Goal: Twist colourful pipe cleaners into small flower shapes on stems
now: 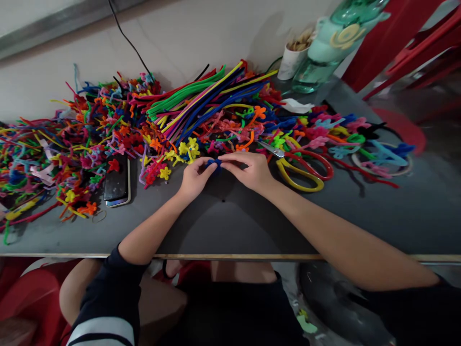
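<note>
A small dark-blue pipe cleaner piece (213,166), bent into a compact shape, is held just above the grey table (237,226). My left hand (196,178) pinches it from the left with thumb and forefinger. From the other side my right hand (252,170) grips it, fingertips close to those of the left. Its exact form is partly hidden by the fingers. Just beyond the hands lie yellow pipe cleaner flowers (183,150). Scissors (302,168) with one red and one yellow handle rest right of my right hand.
A long bundle of straight pipe cleaners (201,103) lies on a heap of colourful finished flowers (97,125) along the wall. A phone (118,182) sits at left. At back right stand a green bottle (324,57) and a white cup (292,60). A red chair (396,57) is beyond.
</note>
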Available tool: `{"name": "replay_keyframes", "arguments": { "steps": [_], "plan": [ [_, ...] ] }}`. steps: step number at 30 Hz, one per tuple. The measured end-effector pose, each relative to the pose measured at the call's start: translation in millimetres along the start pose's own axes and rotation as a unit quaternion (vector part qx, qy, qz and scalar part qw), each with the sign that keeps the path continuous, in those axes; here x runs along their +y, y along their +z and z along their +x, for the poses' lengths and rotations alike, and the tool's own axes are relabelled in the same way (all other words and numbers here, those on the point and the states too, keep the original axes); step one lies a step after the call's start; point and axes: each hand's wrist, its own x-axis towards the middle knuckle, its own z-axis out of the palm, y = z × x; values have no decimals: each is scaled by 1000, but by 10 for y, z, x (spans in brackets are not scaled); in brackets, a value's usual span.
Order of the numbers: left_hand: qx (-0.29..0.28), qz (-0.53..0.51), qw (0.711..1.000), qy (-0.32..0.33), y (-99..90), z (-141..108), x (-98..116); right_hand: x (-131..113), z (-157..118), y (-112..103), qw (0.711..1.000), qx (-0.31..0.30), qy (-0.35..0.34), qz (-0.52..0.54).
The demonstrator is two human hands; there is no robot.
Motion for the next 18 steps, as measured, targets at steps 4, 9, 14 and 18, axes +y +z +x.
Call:
{"name": "replay_keyframes", "arguments": {
  "steps": [4, 9, 14, 18],
  "plan": [
    [-31, 9, 999, 11, -28, 3, 9, 21, 20, -21, 999, 11, -48, 19],
    [-88, 35, 995, -11, -82, 12, 28, 49, 22, -29, 996, -24, -70, 50],
    [-106, 56, 993, -7, -105, 17, 59, 50, 16, -43, 997, -43, -26, 63],
    [-109, 68, 992, -10, -105, 23, 78, 37, 21, -52, 996, -56, 15, 73]
  ]
}}
